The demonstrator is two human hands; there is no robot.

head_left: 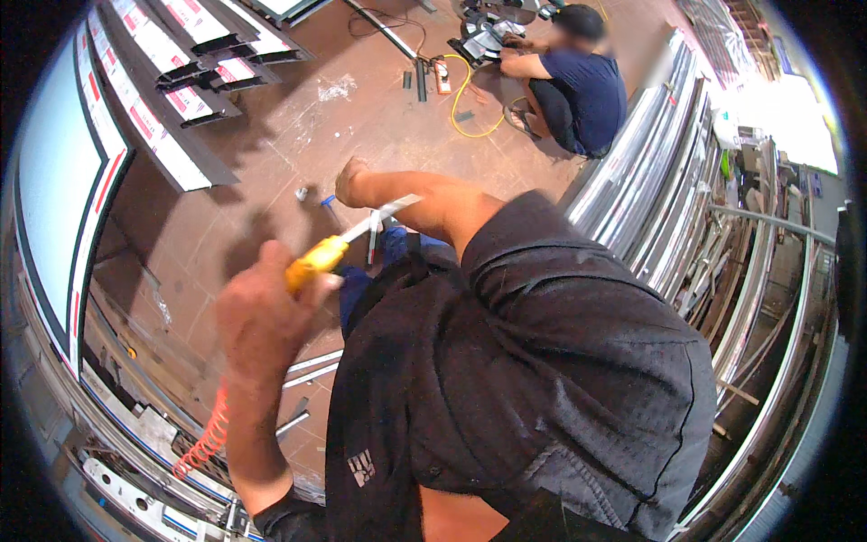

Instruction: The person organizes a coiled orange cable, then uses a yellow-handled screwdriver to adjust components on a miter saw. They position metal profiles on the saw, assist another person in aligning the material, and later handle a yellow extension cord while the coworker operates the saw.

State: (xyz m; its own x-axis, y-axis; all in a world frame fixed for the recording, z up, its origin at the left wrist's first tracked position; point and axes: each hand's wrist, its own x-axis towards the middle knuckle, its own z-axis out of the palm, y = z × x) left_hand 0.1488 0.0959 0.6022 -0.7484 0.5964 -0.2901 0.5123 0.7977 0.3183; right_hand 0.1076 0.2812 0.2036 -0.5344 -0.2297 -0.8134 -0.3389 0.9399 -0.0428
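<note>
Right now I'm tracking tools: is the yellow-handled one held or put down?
Held: the left hand is closed around the yellow-handled tool.

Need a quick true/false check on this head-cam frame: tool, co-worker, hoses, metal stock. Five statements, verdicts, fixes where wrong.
1. The left hand grips a yellow-handled tool. True.
2. The tool's pale shaft points to the picture's left edge. False: it points to the upper right.
3. The co-worker stands upright. False: they are squatting low.
4. Long silvery profiles lie stacked on the wearer's right. True.
5. The coiled hose at lower left is blue. False: it is orange-red.
</note>
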